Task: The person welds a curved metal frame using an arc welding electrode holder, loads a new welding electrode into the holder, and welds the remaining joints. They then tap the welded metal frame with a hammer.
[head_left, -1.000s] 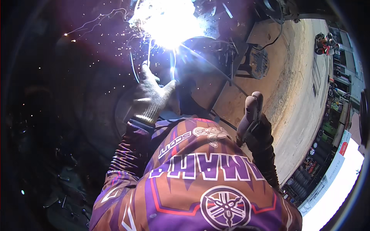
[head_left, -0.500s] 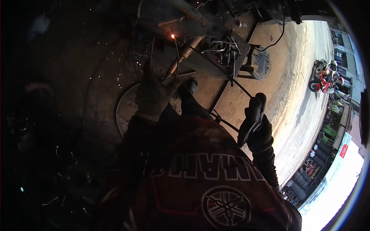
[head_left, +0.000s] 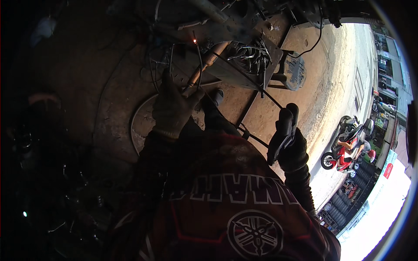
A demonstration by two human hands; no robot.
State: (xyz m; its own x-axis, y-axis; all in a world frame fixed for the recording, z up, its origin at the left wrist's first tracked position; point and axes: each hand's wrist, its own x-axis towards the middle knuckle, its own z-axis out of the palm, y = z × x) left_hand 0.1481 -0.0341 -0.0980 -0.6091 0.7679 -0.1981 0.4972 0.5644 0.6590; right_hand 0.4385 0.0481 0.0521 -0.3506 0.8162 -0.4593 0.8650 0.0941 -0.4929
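My left hand (head_left: 172, 108), in a work glove, is closed around a thin metal rod (head_left: 200, 65) that rises from beside the thumb. Its grip is partly lost in shadow. A small red-orange glow (head_left: 194, 41) sits at the rod's upper end. My right hand (head_left: 292, 150), in a dark glove, grips a dark electrode holder (head_left: 285, 124). From that holder a long thin welding electrode (head_left: 248, 78) slants up and left toward the glow. Behind the left hand's rod lies a copper-coloured pipe (head_left: 213, 59).
Dark metal parts (head_left: 209, 13) crowd the top. A metal tray (head_left: 250, 58) holds scrap pieces, beside a small stool (head_left: 294, 71). A cable (head_left: 132, 122) loops on the floor left of my legs. On the road at right, a person rides a red motorcycle (head_left: 344, 152).
The bright sparks have died down to a small red glow, and the shadowed floor looks lighter. Both hands stay nearly in place. The motorcycle has moved down the picture.
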